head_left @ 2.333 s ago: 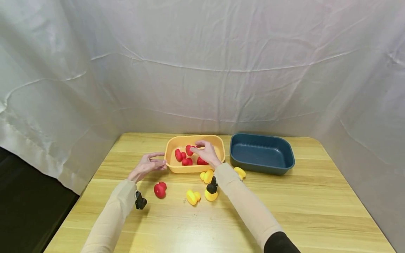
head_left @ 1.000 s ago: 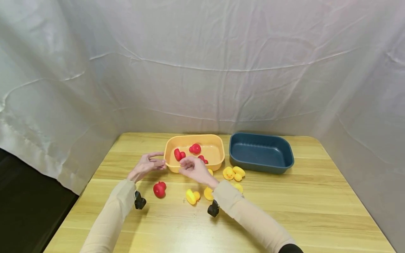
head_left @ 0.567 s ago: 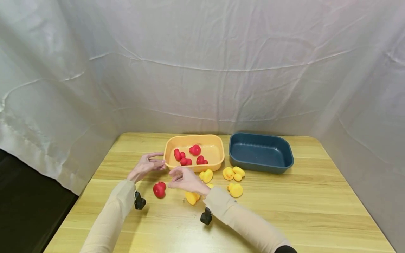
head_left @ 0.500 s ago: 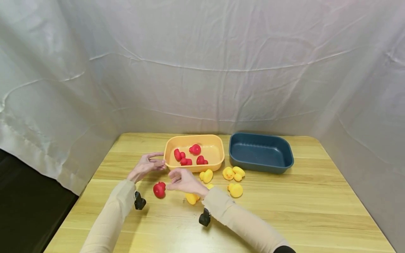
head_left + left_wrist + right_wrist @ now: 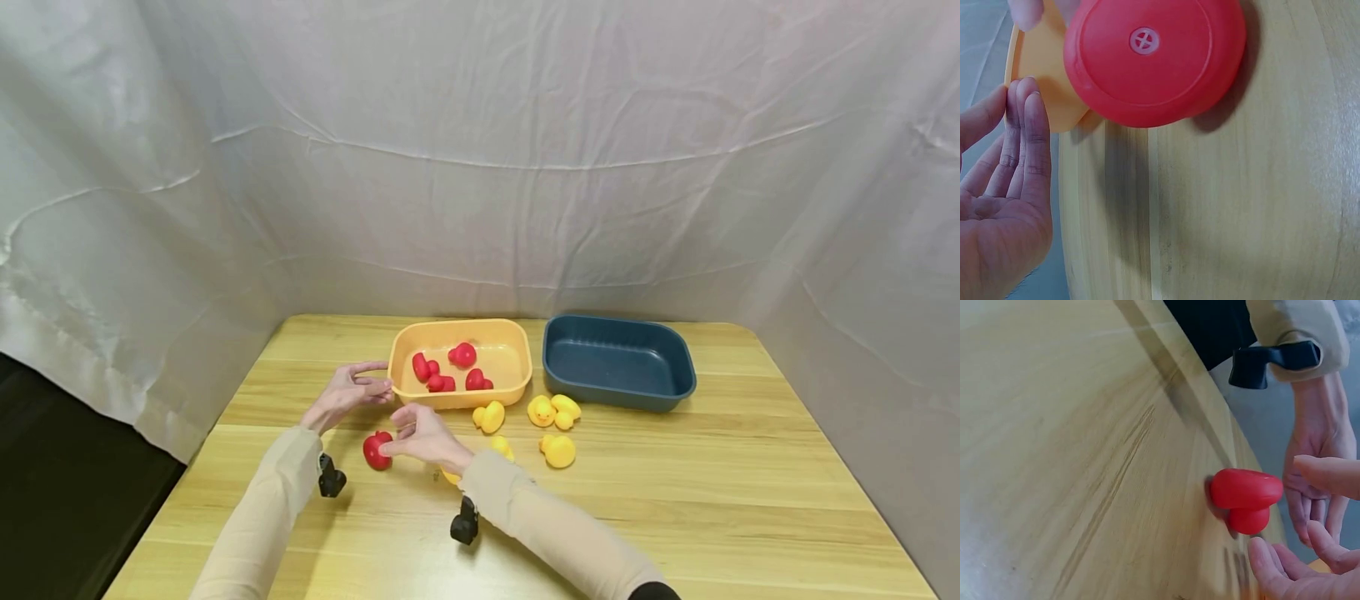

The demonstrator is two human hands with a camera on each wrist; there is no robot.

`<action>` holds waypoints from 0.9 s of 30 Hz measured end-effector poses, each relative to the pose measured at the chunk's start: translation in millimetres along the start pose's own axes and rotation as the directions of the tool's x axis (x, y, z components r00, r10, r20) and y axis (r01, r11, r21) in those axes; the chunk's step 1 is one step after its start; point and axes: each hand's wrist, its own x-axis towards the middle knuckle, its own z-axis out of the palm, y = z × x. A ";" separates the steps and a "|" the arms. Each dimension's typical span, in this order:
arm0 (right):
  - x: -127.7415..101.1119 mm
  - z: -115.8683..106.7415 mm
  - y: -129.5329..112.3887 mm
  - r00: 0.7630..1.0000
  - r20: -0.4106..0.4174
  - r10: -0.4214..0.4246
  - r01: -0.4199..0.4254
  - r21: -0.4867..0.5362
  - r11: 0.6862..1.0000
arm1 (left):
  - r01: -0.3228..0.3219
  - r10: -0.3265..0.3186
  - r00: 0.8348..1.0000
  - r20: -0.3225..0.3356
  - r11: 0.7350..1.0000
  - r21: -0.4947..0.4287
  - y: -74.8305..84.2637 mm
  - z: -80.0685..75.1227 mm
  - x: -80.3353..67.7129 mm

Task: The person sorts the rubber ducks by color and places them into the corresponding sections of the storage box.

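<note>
My left hand (image 5: 348, 396), fingers fairly straight, touches the left end of the yellow tray (image 5: 397, 392); in the left wrist view its fingertips (image 5: 1029, 94) rest against the tray wall. My right hand (image 5: 427, 437) is beside a lone red toy duck (image 5: 375, 451) on the table, thumb and fingers spread. The right wrist view has a gap between those fingers (image 5: 1266, 562) and the red duck (image 5: 1247, 494). Several red ducks (image 5: 462, 355) lie inside the tray. Close up in the left wrist view is the lone duck's round base (image 5: 1154, 69) with a squeaker hole.
A dark blue tray (image 5: 618, 396) stands right of the yellow one. Several yellow ducks (image 5: 558, 451) lie in front of the trays, some partly behind my right hand and sleeve. Grey-white curtains (image 5: 525, 208) enclose the wooden table (image 5: 735, 467).
My right hand has left a red duck in the yellow tray, then drawn back out and moved left and nearer to the lone red duck. My left hand stays at the tray.
</note>
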 end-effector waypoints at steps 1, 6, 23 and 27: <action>1.4 0.8 0.8 1.000 -0.002 0.003 -0.003 -0.010 1.000 | -0.003 0.003 1.000 0.002 1.000 0.003 0.1 -0.2 -0.3; 7.3 3.5 3.9 1.000 -0.006 0.022 -0.022 -0.052 0.998 | -0.003 0.003 1.000 0.007 1.000 0.003 0.4 -1.2 -1.4; 16.5 11.2 5.0 0.999 0.026 0.040 -0.038 -0.056 0.998 | -0.004 0.004 1.000 0.012 1.000 -0.014 0.3 0.2 -0.5; 17.5 12.4 5.6 0.999 0.037 0.025 -0.024 -0.032 0.999 | -0.007 0.007 1.000 0.018 1.000 -0.015 1.7 0.0 -1.8</action>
